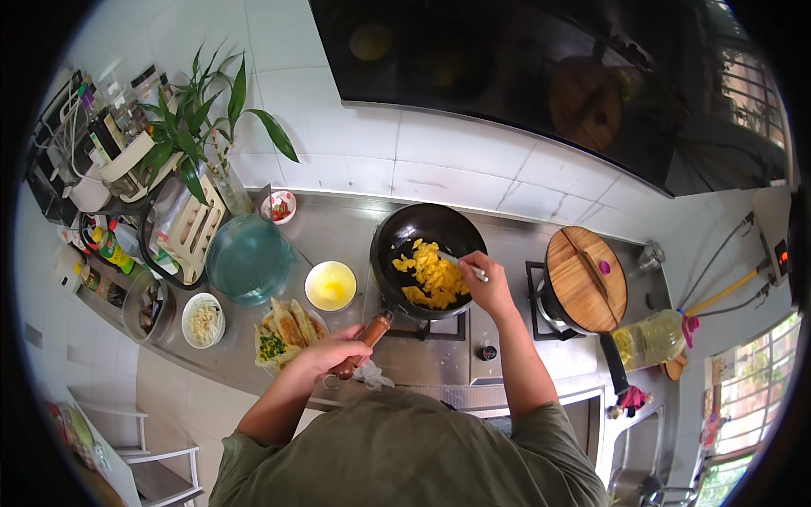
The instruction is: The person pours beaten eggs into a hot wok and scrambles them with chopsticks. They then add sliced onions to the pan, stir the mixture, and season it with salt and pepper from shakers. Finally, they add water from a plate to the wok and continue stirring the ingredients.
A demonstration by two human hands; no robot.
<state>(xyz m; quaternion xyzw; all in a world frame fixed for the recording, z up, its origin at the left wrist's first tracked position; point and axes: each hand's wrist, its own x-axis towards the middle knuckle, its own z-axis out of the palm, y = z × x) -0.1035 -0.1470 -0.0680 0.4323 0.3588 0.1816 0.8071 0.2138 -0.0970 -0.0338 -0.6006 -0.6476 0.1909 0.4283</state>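
My left hand [336, 352] grips the brown wooden handle [369, 345] of a black wok [412, 225] on the stove. In my right hand [486, 281] is a pale, thin utensil [451, 258], perhaps chopsticks, reaching into the wok. Yellow scrambled egg [434, 275] lies in pieces across the pan's floor, touched by the utensil's tip. Left of the wok stands a white bowl [331, 286] with a little yellow liquid in it. Under my left forearm, partly hidden, a plate holds browned folded flatbreads [294, 326] and a chopped green and yellow filling [272, 347].
A second pan under a wooden lid [586, 279] sits on the right burner, its black handle [613, 364] pointing towards me. Beside it lies an oil bottle [649, 342]. Leftward are a glass bowl [248, 258], a bowl of pale shreds [204, 321] and a potted plant [218, 127]. The range hood [494, 70] overhangs the back.
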